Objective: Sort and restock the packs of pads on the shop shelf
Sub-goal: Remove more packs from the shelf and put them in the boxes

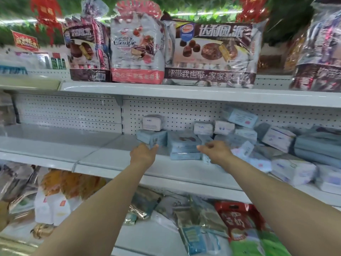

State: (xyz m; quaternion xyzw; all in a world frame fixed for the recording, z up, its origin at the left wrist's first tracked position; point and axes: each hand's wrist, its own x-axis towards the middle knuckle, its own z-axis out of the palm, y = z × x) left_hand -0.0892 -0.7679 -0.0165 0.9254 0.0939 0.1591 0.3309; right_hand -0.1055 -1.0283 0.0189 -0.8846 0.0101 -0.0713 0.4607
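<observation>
Several pale blue and white packs of pads lie on the middle shelf [110, 163], piled loosely toward the right. My left hand [143, 154] reaches in with its fingertips at the lower front corner of a light blue pack [151, 138]; a white pack [152, 122] sits on top of that one. My right hand [215, 150] hovers with fingers loosely curled in front of a stack of blue packs [182, 145]. It covers part of a small pack [206, 159] standing behind it. Whether either hand grips a pack is unclear.
The left half of the middle shelf is bare metal with a pegboard back [70, 111]. Large bags of chocolate pies [212, 52] stand on the shelf above. Snack bags [238, 222] fill the shelf below. More pad packs [293, 170] crowd the right front edge.
</observation>
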